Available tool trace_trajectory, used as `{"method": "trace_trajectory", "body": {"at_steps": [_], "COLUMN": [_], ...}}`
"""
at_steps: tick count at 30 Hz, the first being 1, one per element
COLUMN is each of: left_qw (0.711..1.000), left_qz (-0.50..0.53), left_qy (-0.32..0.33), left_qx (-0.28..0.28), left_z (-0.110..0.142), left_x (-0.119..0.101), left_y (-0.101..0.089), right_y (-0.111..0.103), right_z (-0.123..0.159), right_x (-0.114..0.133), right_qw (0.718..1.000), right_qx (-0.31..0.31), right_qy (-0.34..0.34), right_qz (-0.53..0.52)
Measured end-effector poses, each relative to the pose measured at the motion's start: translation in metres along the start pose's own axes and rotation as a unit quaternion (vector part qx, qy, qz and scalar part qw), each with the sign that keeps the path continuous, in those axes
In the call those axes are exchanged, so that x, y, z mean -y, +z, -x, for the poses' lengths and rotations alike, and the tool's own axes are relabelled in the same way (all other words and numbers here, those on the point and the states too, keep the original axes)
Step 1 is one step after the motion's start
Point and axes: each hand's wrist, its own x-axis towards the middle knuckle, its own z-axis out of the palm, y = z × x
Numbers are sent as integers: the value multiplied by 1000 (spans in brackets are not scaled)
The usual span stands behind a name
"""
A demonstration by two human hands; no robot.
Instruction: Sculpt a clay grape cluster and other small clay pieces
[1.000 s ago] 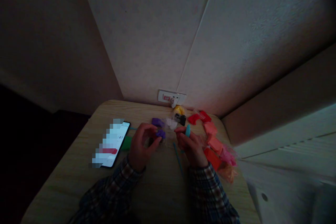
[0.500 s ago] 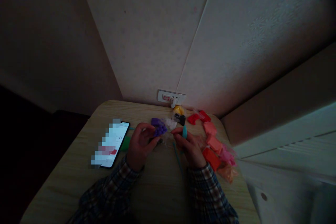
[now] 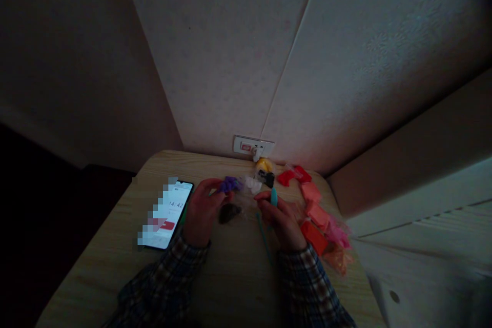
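Note:
In dim light, my left hand (image 3: 203, 211) is closed with its fingertips pinching a lump of purple clay (image 3: 227, 185), held just above a wooden table (image 3: 126, 261). My right hand (image 3: 283, 218) is closed around a teal modelling tool (image 3: 273, 196) whose rounded end sticks up past the fingers. Between the two hands a dark lump in a clear wrapper (image 3: 229, 212) lies on the table. Both wrists wear plaid sleeves.
A lit phone (image 3: 167, 213) lies left of my left hand. A thin teal stick (image 3: 264, 236) lies by my right wrist. White (image 3: 252, 183), yellow (image 3: 264, 165), black (image 3: 268, 178), red (image 3: 292, 175), orange (image 3: 315, 212) and pink (image 3: 338, 233) clay packets curve along the back and right. A wall socket (image 3: 251, 146) sits behind.
My left hand has lifted the purple clay slightly away and to the left, uncovering the dark wrapped lump. My right hand has barely moved. The view shifted a little.

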Motion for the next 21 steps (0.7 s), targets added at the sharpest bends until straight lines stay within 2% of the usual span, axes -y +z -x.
{"method": "trace_trajectory", "body": {"at_steps": [5,9,14,18,21], "left_qw": [993,991,997,982,963], "left_qz": [84,75,-23,-159,-248], "left_qy": [-63,-74,-27,-29,0], "left_qx": [-60,-88,-74,-95,-102], "left_z": [-10,-17,-24,-35,-49], "left_x": [-2,-14,-44,-68,-79], "left_y": [-10,-16,-38,-74,-103], "right_y": [1,1,0,1,1], "right_z": [1,2,1,3,2], "right_x": [2,3,4,5,3], "right_qw": [1000,1000,999,997,996], "right_qx": [-5,-13,-40,-70,-85], "right_qy": [4,2,6,21,33], "right_qz": [-22,-18,-3,-3,17]}}
